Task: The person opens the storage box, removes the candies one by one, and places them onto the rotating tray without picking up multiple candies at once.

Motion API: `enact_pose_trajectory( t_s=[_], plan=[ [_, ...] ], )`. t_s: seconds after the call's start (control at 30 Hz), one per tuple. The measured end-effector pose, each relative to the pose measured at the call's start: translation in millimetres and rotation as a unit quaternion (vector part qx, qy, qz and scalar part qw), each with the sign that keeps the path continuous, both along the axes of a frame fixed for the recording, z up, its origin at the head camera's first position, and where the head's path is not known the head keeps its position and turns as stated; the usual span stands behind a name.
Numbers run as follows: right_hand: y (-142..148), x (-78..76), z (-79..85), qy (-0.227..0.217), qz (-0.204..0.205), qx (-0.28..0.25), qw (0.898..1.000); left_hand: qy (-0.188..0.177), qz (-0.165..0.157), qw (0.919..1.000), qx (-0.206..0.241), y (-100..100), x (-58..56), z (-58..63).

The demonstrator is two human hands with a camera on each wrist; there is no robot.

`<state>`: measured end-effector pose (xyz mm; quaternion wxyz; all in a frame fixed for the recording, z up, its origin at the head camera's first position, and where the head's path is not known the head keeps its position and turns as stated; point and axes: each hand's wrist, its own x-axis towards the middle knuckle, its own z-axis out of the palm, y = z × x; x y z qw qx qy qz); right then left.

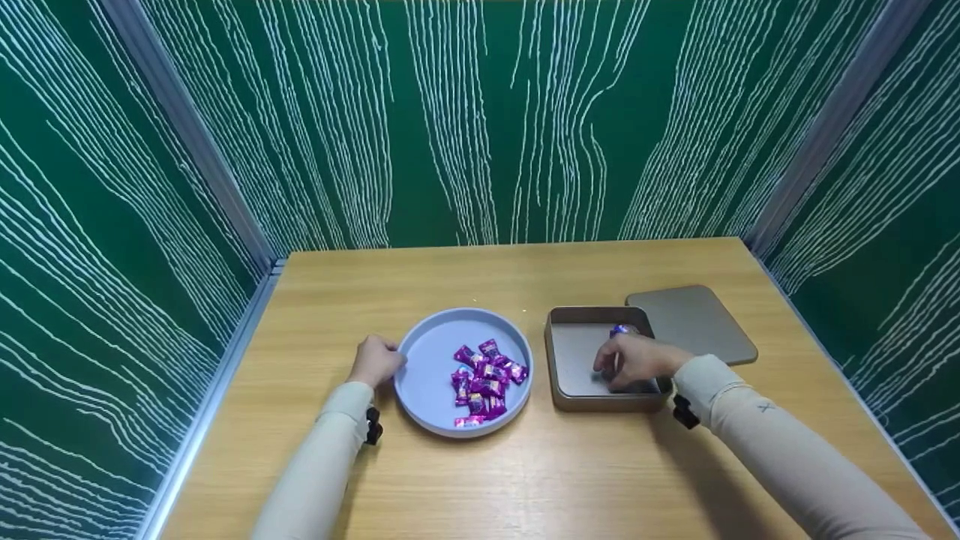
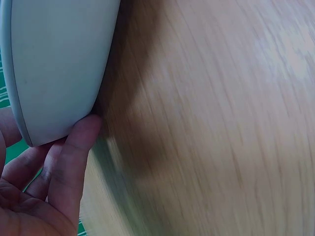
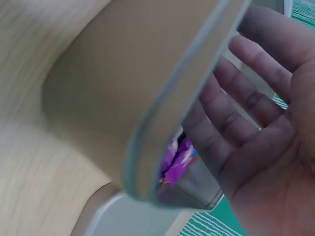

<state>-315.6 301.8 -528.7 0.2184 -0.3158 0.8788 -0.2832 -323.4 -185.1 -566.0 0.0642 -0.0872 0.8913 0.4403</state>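
Note:
A round pale-blue tray with a raised rim lies on the table, several purple wrapped candies heaped in its right half. My left hand pinches its left rim; in the left wrist view the fingers curl against its underside edge. To the right is an open square metal tin. My right hand reaches down into it with loosely bent fingers, and nothing shows in its grasp. Purple candy lies in a corner of the tin, partly hidden by the tin wall and fingers.
The tin's flat lid lies on the table behind and right of the tin, close against it. Green panels with white wavy lines stand round the back and sides of the wooden table.

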Motion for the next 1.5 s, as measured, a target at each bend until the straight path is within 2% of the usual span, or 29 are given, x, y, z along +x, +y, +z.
enact_pose_trajectory(
  t_s=[0.17, 0.3, 0.43, 0.67, 1.13, 1.3, 1.4, 1.5],
  plan=[
    [4, 1.9, -2.9, -0.012, 0.020, 0.042, 0.999, -0.006, 0.002, 1.0000, 0.006, 0, 0.0, 0.6],
    [4, 2.4, -5.7, -0.031, 0.020, 0.074, 0.997, -0.005, -0.001, 1.0000, 0.003, 1, 0.1, 0.4],
    [4, 3.6, -4.9, -0.034, 0.025, 0.087, 0.995, 0.004, -0.009, 0.9999, -0.011, 2, 0.1, 1.1],
    [5, 5.0, 1.1, -0.028, 0.023, 0.114, 0.993, 0.005, 0.000, 1.0000, -0.008, 2, -1.3, 0.2],
    [7, 2.3, -4.5, -0.005, 0.029, 0.123, 0.992, 0.000, -0.003, 1.0000, -0.002, 1, -1.6, -0.9],
    [9, -0.7, -4.6, 0.015, 0.044, 0.101, 0.994, -0.003, -0.002, 1.0000, -0.003, 0, -1.4, -0.9],
    [9, -3.3, -4.2, 0.019, 0.036, 0.083, 0.996, -0.004, -0.002, 1.0000, -0.009, 0, -1.1, -0.9],
    [8, -6.0, -3.5, 0.015, 0.006, 0.064, 0.998, -0.004, -0.002, 0.9999, -0.015, -1, -0.6, -0.9]
  ],
)
